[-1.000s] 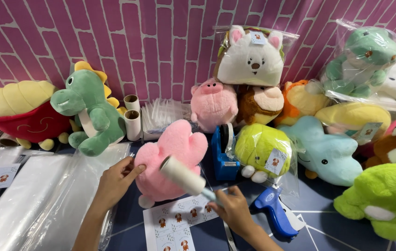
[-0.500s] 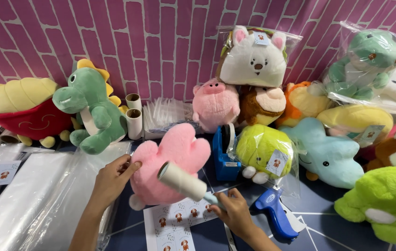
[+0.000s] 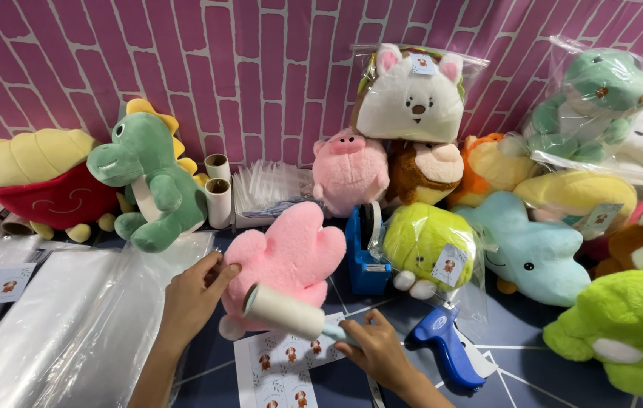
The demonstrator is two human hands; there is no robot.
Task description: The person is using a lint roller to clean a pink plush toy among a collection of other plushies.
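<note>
Head view, looking down on a dark tabletop (image 3: 533, 378) crowded with soft toys against a purple brick wall (image 3: 261, 68); at centre, a pink plush toy (image 3: 291, 257) lying on the table, steadied at its nine o'clock side by the left hand (image 3: 193, 295), fingers spread flat against the fur rather than closed round it; right hand (image 3: 374, 351) at five o'clock of the toy, closed round the pale blue handle of a lint roller (image 3: 283, 311), white roll pressed against the toy's lower edge; beneath roller and wrist, a sheet of stickers (image 3: 280, 370); clear plastic bags (image 3: 57, 332) spread at nine o'clock; green dinosaur toy (image 3: 148, 181) at ten o'clock, two cardboard tubes (image 3: 218, 189) just beside it; blue tape dispenser (image 3: 366, 253) touching the pink toy at two o'clock; bagged lime-green toy (image 3: 427, 245) at three o'clock; blue tagging gun (image 3: 446, 347) just beside the right hand at three o'clock.
</note>
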